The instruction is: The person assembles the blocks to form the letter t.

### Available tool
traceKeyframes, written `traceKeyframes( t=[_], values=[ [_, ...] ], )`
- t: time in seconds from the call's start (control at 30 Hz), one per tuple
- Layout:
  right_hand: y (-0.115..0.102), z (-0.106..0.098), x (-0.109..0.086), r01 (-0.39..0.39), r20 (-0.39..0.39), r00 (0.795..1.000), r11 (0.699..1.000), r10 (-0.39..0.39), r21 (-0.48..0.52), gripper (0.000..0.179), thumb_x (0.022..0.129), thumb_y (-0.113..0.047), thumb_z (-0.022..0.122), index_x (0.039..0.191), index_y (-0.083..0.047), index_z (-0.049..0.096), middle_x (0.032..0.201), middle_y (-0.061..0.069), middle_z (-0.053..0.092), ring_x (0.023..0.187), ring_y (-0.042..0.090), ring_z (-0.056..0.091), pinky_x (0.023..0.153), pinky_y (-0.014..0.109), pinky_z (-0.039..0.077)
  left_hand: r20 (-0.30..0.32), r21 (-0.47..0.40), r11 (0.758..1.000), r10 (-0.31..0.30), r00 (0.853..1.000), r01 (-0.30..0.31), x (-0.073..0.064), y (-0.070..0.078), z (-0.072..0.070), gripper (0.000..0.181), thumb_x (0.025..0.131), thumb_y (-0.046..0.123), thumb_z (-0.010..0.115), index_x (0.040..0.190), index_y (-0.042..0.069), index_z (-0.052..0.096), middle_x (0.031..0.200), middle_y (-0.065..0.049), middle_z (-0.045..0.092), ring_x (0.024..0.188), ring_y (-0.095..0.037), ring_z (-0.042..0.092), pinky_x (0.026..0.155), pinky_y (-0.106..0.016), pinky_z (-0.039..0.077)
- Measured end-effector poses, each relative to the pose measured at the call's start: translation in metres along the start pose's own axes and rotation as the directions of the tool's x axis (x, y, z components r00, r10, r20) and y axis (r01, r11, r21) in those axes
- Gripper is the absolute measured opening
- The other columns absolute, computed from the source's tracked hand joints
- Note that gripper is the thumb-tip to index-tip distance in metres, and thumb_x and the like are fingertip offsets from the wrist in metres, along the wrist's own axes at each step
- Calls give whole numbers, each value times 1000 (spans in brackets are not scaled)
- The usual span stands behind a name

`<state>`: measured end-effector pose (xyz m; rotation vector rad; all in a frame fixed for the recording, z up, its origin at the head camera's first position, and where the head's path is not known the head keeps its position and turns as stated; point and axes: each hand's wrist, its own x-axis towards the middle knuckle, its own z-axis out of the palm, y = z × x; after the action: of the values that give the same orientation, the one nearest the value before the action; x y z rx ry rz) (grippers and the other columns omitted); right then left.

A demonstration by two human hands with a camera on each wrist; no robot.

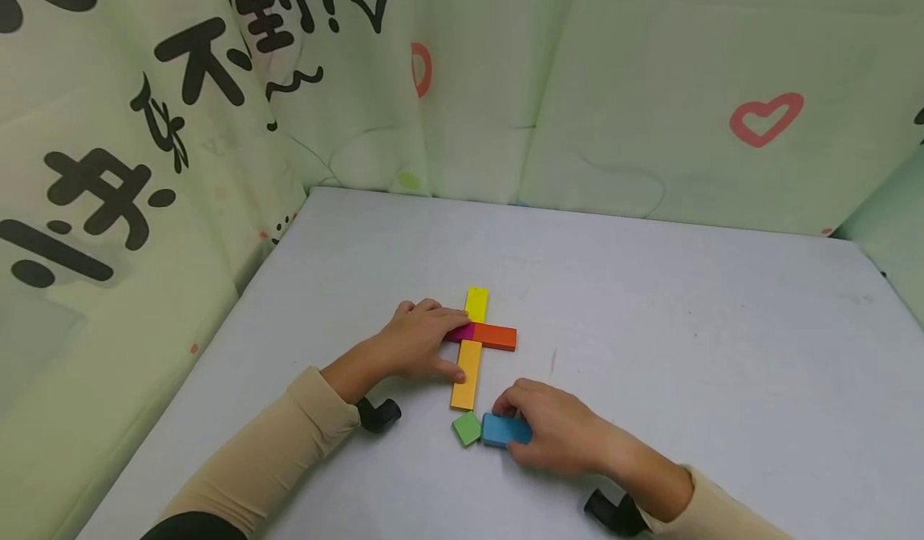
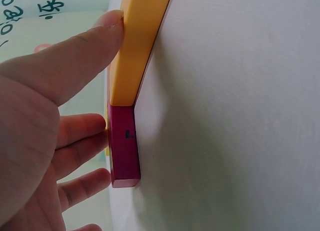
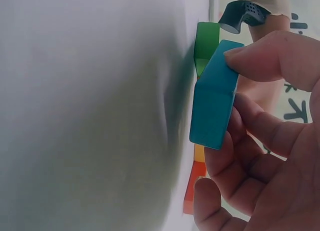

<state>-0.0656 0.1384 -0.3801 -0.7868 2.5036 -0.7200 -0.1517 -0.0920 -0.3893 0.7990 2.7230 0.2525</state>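
In the head view, my right hand (image 1: 563,428) pinches a blue wooden block (image 1: 500,429) between thumb and fingers. The right wrist view shows this blue block (image 3: 215,106) tilted, its near end apart from the white surface. Beside its left end lies a small green block (image 1: 466,428), turned at an angle. My left hand (image 1: 415,339) has its thumb on a long yellow-orange block (image 1: 468,373) and its outstretched fingertips at a purple block (image 2: 124,151). An orange-red block (image 1: 496,337) runs right from the purple one, and a yellow block (image 1: 476,303) extends away from their junction.
The blocks lie on a white tabletop (image 1: 686,347). A pale green curtain (image 1: 635,83) with dark writing and heart outlines hangs behind it and along the left side. Black devices (image 1: 381,416) are worn at both wrists.
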Motion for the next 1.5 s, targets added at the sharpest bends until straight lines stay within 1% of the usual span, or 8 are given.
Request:
traceKeyframes(
  t=[0.27,0.6,0.77,0.93,1.2,1.5],
  values=[
    [-1,1,-1,-13,28,1000,1000,13,2,33,82,-21,78,111,-12,64,102,-9,58,89,12,54,83,34,53,-1,-4,1000,-1,1000,1,0,1,0,86,79,59,78,149,18,49,150,2,48,132,-24,40,103,-50,32],
    [-1,2,-4,3,52,999,1000,-4,10,33,81,-21,78,109,-14,63,99,-11,57,87,9,53,82,32,52,-4,-17,1000,5,1000,-5,-1,1,-1,85,79,58,78,149,18,50,151,1,48,132,-25,40,103,-50,32],
    [-2,3,-4,-4,67,998,1000,3,17,34,80,-21,78,109,-15,62,98,-12,57,87,9,52,82,32,52,-5,-18,1000,10,1000,-10,-2,1,-1,84,80,57,78,148,18,50,151,2,48,132,-24,40,103,-49,32],
    [-2,4,-6,-2,68,998,1000,2,4,33,80,-22,78,108,-15,62,97,-12,56,87,9,52,82,33,51,-4,-12,1000,10,1000,-10,-2,1,-1,84,80,58,78,148,17,50,151,2,48,132,-25,40,103,-50,32],
    [-2,6,-6,-8,96,995,1000,7,14,32,81,-23,78,108,-15,62,96,-13,56,86,8,52,83,32,51,2,-3,1000,6,1000,-6,-1,1,-1,85,80,58,78,149,18,49,151,1,48,132,-25,40,103,-50,32],
    [-4,7,-6,-10,97,995,1000,9,3,31,82,-23,78,107,-15,63,96,-13,56,86,9,52,82,32,51,6,2,1000,0,1000,0,-1,2,-1,85,80,58,78,149,18,49,151,2,48,132,-25,40,103,-49,32]
  ],
)
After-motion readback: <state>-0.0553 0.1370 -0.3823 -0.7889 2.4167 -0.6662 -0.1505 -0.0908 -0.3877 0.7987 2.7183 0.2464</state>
